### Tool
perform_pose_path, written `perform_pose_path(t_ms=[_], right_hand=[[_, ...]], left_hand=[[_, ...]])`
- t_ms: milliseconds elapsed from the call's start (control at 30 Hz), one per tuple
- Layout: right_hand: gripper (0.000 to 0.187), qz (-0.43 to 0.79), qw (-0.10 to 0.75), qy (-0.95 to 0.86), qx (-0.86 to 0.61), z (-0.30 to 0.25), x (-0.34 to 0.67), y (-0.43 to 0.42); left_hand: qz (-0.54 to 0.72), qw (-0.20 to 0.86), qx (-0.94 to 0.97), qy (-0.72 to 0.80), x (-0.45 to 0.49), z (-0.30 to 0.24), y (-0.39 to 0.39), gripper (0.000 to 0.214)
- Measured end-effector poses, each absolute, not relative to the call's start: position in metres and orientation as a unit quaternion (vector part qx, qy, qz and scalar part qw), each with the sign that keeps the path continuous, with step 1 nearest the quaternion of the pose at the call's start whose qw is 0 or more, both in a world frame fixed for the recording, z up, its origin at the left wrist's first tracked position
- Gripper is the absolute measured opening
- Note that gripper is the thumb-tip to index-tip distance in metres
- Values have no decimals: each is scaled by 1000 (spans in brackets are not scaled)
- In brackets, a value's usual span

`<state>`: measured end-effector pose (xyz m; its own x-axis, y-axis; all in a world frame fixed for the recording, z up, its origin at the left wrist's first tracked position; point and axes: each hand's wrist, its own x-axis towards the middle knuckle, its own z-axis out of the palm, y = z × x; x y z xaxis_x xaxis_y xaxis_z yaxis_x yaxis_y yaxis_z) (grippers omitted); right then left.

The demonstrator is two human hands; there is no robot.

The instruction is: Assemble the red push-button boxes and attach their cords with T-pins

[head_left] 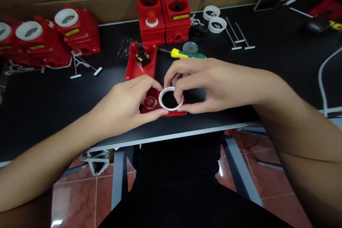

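Boxes of red plastic with white round caps (45, 37) cluster at the far left corner of the black table surface (280, 64). White cords and two small metal T-shaped pins (87, 72) lie just in front of them.

Nearer the front edge, the left hand (128, 105) comes in from the lower left. Its fingers (149, 82) are curled in, with forefinger and thumb closed on the left end of a flat red plastic cover plate (177, 112). The plate lies on the surface near the middle of the front edge. A red domed button (150, 102) sits in the plate beside the left thumb. Just right of the button, a white plastic ring (171, 98) rests on the plate around a dark round hole.

Behind the plate lies an open red tray holding a black and brass switch part (141, 60). Two tall red boxes (164, 17) stand side by side at the far edge. A screwdriver with a yellow and green handle (187, 55) and a clear round disc (190, 47) lie right of the tray.

The right hand (213, 83) reaches in from the lower right. Its fingers (178, 94) are bent close together, with forefinger tip and thumb pinching the white ring's right side. Further right, near the far edge, lie two more white rings (217, 25) and two long metal T-shaped pins (239, 37).
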<state>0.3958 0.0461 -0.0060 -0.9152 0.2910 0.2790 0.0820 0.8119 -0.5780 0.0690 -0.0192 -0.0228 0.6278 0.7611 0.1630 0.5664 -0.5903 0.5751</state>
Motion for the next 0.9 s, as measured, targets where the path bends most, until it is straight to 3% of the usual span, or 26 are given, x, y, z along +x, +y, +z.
perform_pose_path(t_ms=[367,600,900], right_hand=[[25,280,171,-938,-110,-7,395,44],[8,306,163,-932,-103,-1,395,42],[21,298,173,-931,-119,-5,395,45]], left_hand=[[194,239,874,376,73,-18,-21,51],[184,237,872,387,75,-16,-21,60],[192,248,865,391,73,-20,-21,54]])
